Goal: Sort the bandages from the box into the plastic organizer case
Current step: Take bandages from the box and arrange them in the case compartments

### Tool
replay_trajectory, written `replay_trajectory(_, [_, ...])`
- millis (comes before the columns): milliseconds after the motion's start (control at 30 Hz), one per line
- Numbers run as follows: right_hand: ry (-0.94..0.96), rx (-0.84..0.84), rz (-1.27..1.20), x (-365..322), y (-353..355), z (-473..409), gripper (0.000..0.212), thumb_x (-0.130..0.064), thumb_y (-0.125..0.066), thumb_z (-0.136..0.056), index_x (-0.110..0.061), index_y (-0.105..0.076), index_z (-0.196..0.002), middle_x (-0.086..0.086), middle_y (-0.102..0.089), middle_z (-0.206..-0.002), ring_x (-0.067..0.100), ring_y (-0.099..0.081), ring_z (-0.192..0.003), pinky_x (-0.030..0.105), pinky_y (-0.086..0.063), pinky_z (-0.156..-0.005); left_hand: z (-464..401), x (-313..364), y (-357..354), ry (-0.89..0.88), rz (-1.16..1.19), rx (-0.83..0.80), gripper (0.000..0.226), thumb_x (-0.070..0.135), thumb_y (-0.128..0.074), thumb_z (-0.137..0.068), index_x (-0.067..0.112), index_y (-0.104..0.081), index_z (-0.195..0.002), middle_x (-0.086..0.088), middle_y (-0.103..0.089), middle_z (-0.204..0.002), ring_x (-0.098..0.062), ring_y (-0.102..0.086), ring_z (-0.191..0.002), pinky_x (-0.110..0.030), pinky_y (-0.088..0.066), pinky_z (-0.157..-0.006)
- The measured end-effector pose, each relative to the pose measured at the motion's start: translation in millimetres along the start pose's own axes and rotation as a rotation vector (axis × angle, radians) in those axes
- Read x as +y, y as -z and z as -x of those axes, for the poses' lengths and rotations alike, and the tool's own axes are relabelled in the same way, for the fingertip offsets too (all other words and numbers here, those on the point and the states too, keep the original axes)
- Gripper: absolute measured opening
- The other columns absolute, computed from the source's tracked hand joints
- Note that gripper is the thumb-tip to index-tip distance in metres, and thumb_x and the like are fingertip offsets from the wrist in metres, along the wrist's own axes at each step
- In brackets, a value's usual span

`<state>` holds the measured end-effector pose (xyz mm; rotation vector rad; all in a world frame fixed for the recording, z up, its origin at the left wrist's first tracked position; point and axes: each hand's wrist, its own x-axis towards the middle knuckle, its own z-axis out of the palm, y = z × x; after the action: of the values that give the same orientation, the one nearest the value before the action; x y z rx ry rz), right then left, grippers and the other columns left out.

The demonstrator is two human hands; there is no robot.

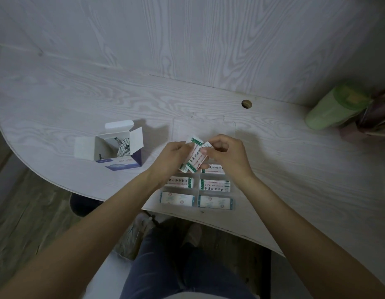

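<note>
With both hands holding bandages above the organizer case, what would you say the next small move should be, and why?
Probably lower the bandages that the left hand and right hand pinch into a compartment of the case below. Four compartments nearer the person already hold bandages, and the open box still has more.

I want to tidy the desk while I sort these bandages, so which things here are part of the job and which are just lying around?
Part of the job:
bandages in hand, held by left hand and right hand
open box
organizer case

Just lying about:
green cylinder
pinkish clutter beside it
</note>
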<state>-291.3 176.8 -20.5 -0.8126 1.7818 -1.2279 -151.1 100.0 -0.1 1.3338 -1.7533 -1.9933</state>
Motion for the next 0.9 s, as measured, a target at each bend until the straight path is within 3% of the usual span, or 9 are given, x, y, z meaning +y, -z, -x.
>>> replay_trajectory(133, [-0.032, -0.037, 0.0, -3.9, -3.8, 2.3, 0.013, -0.01, -0.073, -0.082, -0.017, -0.07, -0.093, 0.008, -0.07, -0.081, 0.011, -0.065, -0.073, 0.023, -0.052, -0.066, -4.5, -4.8, 5.8, 0.046, 0.021, 0.102, 0.023, 0.026, -0.053, -0.096, 0.008, -0.067, -0.097, -0.007, -0.07, -0.082, -0.018, -0.066, -0.071, -0.031, -0.054, -0.067])
replay_trajectory(300, [-0.053, -0.098, -0.066, -8.6, 0.8, 6.2, 0.019, -0.01, -0.072, -0.081, -0.014, -0.071, -0.1, 0.011, -0.071, -0.084, 0.001, -0.062, -0.065, 0.013, -0.046, -0.06, -5.5, -4.4, 9.0, 0.057, 0.053, 0.286, 0.007, 0.02, -0.058, -0.093, 0.015, -0.063, -0.095, 0.005, -0.067, -0.078, -0.008, -0.064, -0.066, -0.02, -0.049, -0.056])
replay_trajectory(433, [-0.059, -0.097, -0.052, -9.9, -6.6, 7.4, 0.016, -0.01, -0.071, -0.082, -0.015, -0.07, -0.097, 0.006, -0.071, -0.08, 0.001, -0.064, -0.065, 0.016, -0.048, -0.06, -2.7, -4.6, 5.7, 0.037, 0.075, 0.199, 0.014, 0.018, -0.065, -0.088, 0.012, -0.067, -0.1, -0.002, -0.069, -0.082, -0.014, -0.066, -0.069, -0.024, -0.052, -0.058])
replay_trajectory(533, [-0.048, -0.072, -0.001, -7.8, -11.3, 7.0, 0.01, -0.012, -0.071, -0.083, -0.021, -0.069, -0.079, 0.006, -0.072, -0.08, 0.016, -0.067, -0.073, 0.03, -0.052, -0.071, 0.4, -1.7, 3.6, 0.026, 0.145, 0.1, 0.012, 0.022, -0.058, -0.093, 0.015, -0.067, -0.091, -0.003, -0.07, -0.078, -0.011, -0.065, -0.064, -0.021, -0.053, -0.056])
replay_trajectory(600, [-0.054, -0.047, 0.026, -6.6, -11.2, 6.1, 0.013, -0.013, -0.07, -0.084, -0.023, -0.068, -0.075, 0.002, -0.071, -0.078, 0.016, -0.066, -0.074, 0.026, -0.051, -0.067, 1.1, -0.4, 5.8, 0.051, 0.178, 0.061, 0.021, 0.023, -0.05, -0.097, 0.013, -0.067, -0.09, -0.004, -0.07, -0.078, -0.013, -0.065, -0.066, -0.026, -0.053, -0.062])
replay_trajectory(700, [-0.052, -0.026, -0.002, -6.8, -11.4, 7.3, 0.012, -0.012, -0.071, -0.083, -0.022, -0.068, -0.076, -0.005, -0.07, -0.075, 0.001, -0.062, -0.065, 0.014, -0.047, -0.06, -0.2, 0.5, 8.0, 0.026, 0.074, 0.08, 0.017, 0.017, -0.051, -0.097, 0.011, -0.066, -0.092, -0.005, -0.069, -0.08, -0.013, -0.065, -0.067, -0.025, -0.054, -0.063])
replay_trajectory(800, [-0.041, -0.006, -0.034, -8.7, -12.6, 8.6, 0.011, -0.009, -0.071, -0.082, -0.019, -0.069, -0.079, -0.003, -0.072, -0.08, -0.001, -0.065, -0.066, 0.015, -0.05, -0.061, -1.1, 1.5, 7.0, 0.006, 0.046, 0.147, 0.01, 0.013, -0.057, -0.093, 0.013, -0.066, -0.088, -0.004, -0.069, -0.08, -0.011, -0.065, -0.064, -0.019, -0.053, -0.056])
replay_trajectory(900, [-0.055, 0.004, -0.05, -10.4, -13.1, 7.0, 0.011, -0.008, -0.072, -0.081, -0.018, -0.07, -0.083, -0.002, -0.072, -0.081, 0.003, -0.066, -0.069, 0.017, -0.052, -0.063, -1.8, 2.0, 7.6, -0.001, 0.058, 0.189, 0.009, 0.011, -0.062, -0.09, 0.017, -0.066, -0.085, -0.001, -0.069, -0.079, -0.011, -0.066, -0.066, -0.021, -0.054, -0.059])
